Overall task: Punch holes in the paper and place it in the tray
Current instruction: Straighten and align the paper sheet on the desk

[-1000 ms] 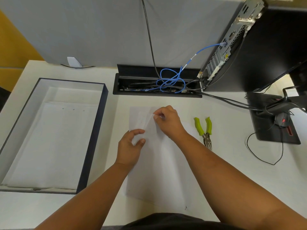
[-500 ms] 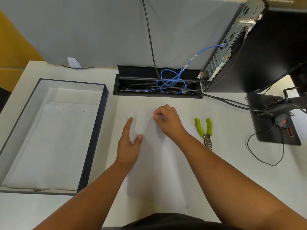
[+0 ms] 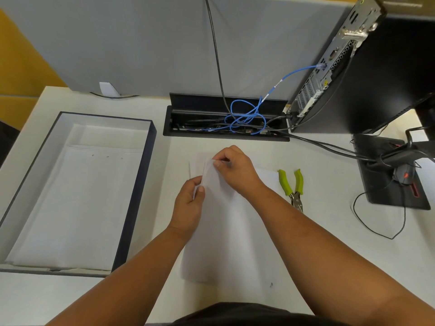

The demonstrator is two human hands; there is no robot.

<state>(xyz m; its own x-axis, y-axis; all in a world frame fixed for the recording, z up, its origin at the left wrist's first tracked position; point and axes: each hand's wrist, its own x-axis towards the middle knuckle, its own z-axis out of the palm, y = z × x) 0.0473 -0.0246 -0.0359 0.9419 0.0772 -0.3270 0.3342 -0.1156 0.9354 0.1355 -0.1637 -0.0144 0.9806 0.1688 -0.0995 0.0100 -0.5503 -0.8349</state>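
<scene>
Peeling 1 sheet (image 3: 226, 215) up now, left hand (image 3: 188, 205) newly pinching its edge, right hand (image 3: 235, 170) pinching its top; punch (image 3: 292, 187) beside the sheet lies untouched.

The desk (image 3: 329, 250) looks smooth and matt, an off-white laminate. The paper (image 3: 226, 231) on it is thin, matt white sheet, its far corner curling between the fingers of the left hand (image 3: 188, 203) and right hand (image 3: 235, 170). To the left, the tray (image 3: 150, 147) has dark, matt walls like covered card and a pale lining, with more matt white paper inside. On the right, the hole punch (image 3: 293, 187) has shiny bare-metal jaws and smooth lime-green plastic grips. At the far side, the partition (image 3: 117, 43) looks like grey cloth, and the computer case (image 3: 339, 55) shows dull perforated metal.
</scene>
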